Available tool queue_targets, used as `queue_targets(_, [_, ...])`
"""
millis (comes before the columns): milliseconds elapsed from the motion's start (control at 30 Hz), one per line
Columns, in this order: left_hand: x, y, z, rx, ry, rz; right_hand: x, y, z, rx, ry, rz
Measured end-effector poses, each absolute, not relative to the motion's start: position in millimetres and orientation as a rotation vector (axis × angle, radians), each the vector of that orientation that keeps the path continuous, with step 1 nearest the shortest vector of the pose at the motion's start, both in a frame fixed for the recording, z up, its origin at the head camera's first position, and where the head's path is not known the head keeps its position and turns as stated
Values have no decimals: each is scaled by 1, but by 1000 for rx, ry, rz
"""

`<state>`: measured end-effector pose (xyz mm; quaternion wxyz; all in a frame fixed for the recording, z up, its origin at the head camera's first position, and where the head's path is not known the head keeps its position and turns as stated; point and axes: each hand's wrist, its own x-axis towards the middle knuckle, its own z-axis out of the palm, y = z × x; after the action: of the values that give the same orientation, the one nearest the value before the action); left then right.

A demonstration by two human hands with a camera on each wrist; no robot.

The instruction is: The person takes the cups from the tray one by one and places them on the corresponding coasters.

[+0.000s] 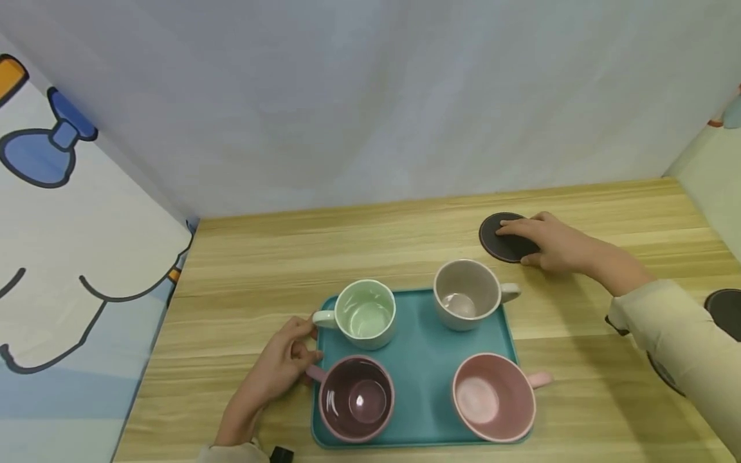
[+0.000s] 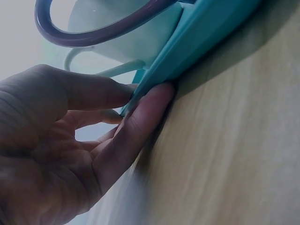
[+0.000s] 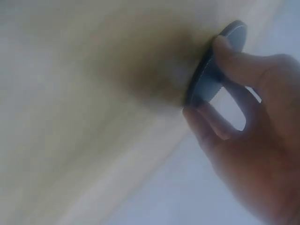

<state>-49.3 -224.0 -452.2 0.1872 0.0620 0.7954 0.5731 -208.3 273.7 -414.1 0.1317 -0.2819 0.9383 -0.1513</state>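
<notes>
My left hand (image 1: 280,363) pinches the left edge of a teal tray (image 1: 425,373), with fingers above and below the rim in the left wrist view. On the tray stand a mint green mug (image 1: 365,308), a dark purple mug (image 1: 356,399), a beige-grey mug (image 1: 463,292) and a pink mug (image 1: 494,395). The handles of the green and purple mugs point toward my left hand; the other two point right. Behind the tray, my right hand (image 1: 552,241) grips a round black coaster (image 1: 491,239) by its rim, thumb and fingers on opposite sides in the right wrist view.
A second black coaster (image 1: 726,312) lies at the right edge of the wooden table (image 1: 260,257). Another dark round piece (image 1: 662,379) shows partly from under the right sleeve (image 1: 671,328). A pale cloth wall (image 1: 370,116) rises behind the table; a cartoon-printed sheet (image 1: 75,257) borders the left.
</notes>
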Motion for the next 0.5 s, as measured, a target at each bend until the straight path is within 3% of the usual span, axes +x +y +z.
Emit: queue_targets(500, [-42, -230, -450, 225, 2239, 1609, -259, 211, -403, -1191, 2539, -379])
